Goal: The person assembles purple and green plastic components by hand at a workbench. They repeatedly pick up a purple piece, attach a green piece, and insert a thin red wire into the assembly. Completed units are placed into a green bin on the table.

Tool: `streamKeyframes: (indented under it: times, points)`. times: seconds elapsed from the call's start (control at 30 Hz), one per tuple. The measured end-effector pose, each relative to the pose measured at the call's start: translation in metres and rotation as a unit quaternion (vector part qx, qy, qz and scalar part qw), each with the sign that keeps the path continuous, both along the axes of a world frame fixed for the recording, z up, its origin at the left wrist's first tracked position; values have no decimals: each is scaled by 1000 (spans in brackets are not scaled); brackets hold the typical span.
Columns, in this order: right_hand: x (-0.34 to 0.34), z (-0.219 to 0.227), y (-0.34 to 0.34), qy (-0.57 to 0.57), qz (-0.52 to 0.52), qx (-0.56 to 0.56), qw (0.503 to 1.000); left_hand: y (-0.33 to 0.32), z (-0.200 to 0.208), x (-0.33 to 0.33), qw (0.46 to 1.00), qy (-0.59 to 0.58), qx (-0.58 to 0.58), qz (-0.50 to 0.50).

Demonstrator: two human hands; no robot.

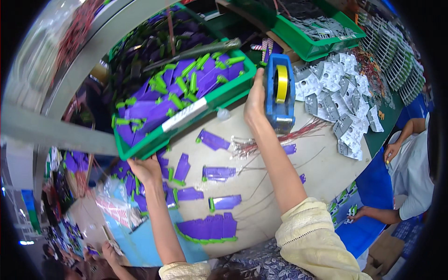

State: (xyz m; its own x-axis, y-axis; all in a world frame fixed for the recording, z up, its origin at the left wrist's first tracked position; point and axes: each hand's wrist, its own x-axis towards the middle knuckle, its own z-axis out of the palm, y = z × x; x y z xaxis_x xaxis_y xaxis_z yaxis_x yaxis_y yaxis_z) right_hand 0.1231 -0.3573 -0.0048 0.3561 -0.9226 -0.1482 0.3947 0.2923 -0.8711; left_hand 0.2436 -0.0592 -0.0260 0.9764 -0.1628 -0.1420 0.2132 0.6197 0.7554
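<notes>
A green bin (219, 95), heaped with purple plastic pieces with green ends (154, 109), stands tilted at the far left of the table. My left hand (147, 171) grips its near left corner from below, the fingers partly hidden under it. At the bin's right end my right hand (255, 100) is closed against the wall, its fingertips out of sight. Just right of that hand stands a blue tape dispenser (280, 119) with a yellow roll. Between my forearms lie several loose purple pieces (219, 173) and a joined row of them (210, 227).
Red wires (298, 133) with bare ends run across the table. Grey-white plastic parts (333, 93) are piled at the right, below another green bin (326, 46). A metal frame post (56, 128) crosses the left side. A co-worker's hand (359, 213) is over a blue surface at right.
</notes>
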Motion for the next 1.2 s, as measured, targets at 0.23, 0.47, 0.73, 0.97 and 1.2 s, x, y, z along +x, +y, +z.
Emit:
streamKeyframes:
  times: [0.23, 0.47, 0.73, 0.97, 1.2]
  points:
    - [-93, 31, 76, 73, 101, -124, 984, 60, 46, -126, 933, -167, 318, -21]
    - [-174, 7, 128, 176, 235, -315, 903, 88, 22, -182, 742, -388, 540, -88]
    - [-104, 13, 176, 194, 352, -423, 812, 104, 15, -199, 728, -425, 532, -81]
    - [11, -35, 190, 172, 286, -681, 652, 111, 21, -214, 755, -409, 506, -77]
    - [43, -48, 182, 273, 251, -779, 505, 148, 10, -200, 764, -367, 531, 8]
